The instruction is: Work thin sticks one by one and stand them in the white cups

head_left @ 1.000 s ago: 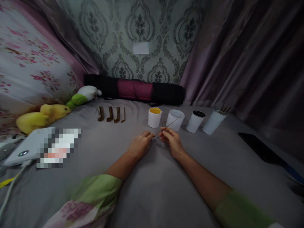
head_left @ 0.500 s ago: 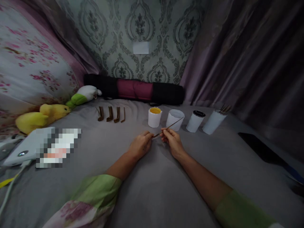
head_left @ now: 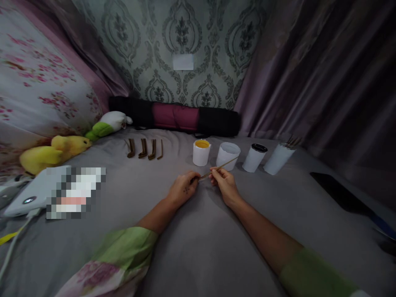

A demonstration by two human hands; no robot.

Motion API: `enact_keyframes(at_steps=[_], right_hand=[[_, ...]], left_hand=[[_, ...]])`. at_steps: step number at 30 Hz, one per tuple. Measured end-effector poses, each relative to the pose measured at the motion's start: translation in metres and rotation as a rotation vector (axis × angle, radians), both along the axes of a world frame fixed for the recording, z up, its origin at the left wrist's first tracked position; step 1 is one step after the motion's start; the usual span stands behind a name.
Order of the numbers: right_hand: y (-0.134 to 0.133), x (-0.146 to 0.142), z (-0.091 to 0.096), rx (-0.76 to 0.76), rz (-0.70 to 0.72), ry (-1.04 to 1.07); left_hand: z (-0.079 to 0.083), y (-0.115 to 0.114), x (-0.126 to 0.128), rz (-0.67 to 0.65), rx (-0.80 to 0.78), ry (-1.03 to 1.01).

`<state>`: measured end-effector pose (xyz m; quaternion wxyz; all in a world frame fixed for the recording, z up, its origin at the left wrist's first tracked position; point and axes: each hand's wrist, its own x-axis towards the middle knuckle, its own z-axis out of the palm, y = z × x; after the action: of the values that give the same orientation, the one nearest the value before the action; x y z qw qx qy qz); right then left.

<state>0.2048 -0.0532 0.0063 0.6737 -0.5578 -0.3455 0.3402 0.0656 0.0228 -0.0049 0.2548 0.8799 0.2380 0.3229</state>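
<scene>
A thin brown stick [head_left: 228,163] slants up to the right between my hands, above the grey cloth. My left hand [head_left: 185,187] is closed around its lower end, the fingertips hiding what lies there. Further up, my right hand [head_left: 225,184] pinches the stick between thumb and fingers. Its free tip passes in front of a white cup [head_left: 223,156]. To the left lie several small groups of bent brown sticks [head_left: 142,149], with a single bent stick [head_left: 160,150] at the end of the row.
Beside the white cup stand a yellow-lined container [head_left: 201,156], a dark-rimmed container [head_left: 252,161] and a taller container [head_left: 278,159] holding sticks. A dark flat object [head_left: 340,194] lies right. Plush toys [head_left: 43,159] and a white device [head_left: 40,192] are left; a long bag [head_left: 176,116] lies behind.
The stick's free tip has dipped slightly. My left hand has rolled a little, showing a dark mark on its back. Both hands keep their grip.
</scene>
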Motion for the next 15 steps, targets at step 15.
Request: enact_keyframes(at_steps=[15], right_hand=[[0.0015, 0.0033, -0.0017, 0.018, -0.09, 0.021]], left_hand=[[-0.0036, 0.0043, 0.0079, 0.066, -0.455, -0.19]])
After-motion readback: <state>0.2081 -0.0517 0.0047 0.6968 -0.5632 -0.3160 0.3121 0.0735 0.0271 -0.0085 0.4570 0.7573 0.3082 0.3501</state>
